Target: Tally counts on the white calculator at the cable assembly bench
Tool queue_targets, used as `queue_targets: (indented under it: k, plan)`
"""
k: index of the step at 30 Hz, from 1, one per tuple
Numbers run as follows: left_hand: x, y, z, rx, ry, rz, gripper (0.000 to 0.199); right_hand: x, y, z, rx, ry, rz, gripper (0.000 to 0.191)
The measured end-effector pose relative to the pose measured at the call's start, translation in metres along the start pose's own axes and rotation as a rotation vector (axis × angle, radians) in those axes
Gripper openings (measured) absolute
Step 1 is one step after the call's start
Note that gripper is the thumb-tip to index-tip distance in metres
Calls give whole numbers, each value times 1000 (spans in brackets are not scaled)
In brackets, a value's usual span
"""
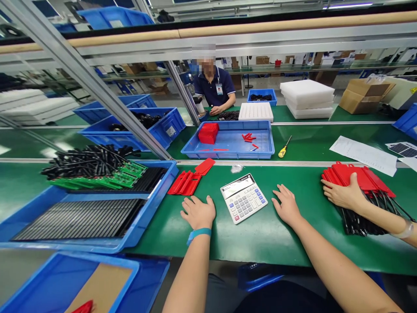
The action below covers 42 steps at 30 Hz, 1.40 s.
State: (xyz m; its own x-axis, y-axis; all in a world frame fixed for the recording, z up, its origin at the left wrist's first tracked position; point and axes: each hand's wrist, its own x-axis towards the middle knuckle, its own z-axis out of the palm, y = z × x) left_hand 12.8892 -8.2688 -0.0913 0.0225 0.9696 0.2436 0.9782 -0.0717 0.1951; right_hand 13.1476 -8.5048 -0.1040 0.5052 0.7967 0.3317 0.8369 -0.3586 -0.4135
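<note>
My left hand [199, 212], with a blue wristband [199, 234], lies flat on the green bench, fingers spread and holding nothing. Just beyond its fingertips are red plastic parts [185, 182] and a flat red piece [205, 166]. Between my hands a white calculator [243, 198] rests at a slant, touched by neither. To its right, my right hand [287, 206] also lies on the bench with fingers apart and nothing in it. A small clear plastic scrap [236, 168] sits behind the calculator.
At right, another person's hand [347, 193] rests on red parts [378, 178] with black cables. Left stands a blue tray [133, 239] of black strips and green circuit boards [107, 176]. Behind are a blue tray [228, 153], a yellow screwdriver [283, 150] and a seated person [213, 87].
</note>
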Motion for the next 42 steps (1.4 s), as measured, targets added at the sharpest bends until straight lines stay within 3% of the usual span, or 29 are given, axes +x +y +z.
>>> queue_targets:
  k: [42]
  plan:
    - [-3, 1, -3, 1, 8, 7, 72, -1, 2, 2, 22, 9, 3, 37]
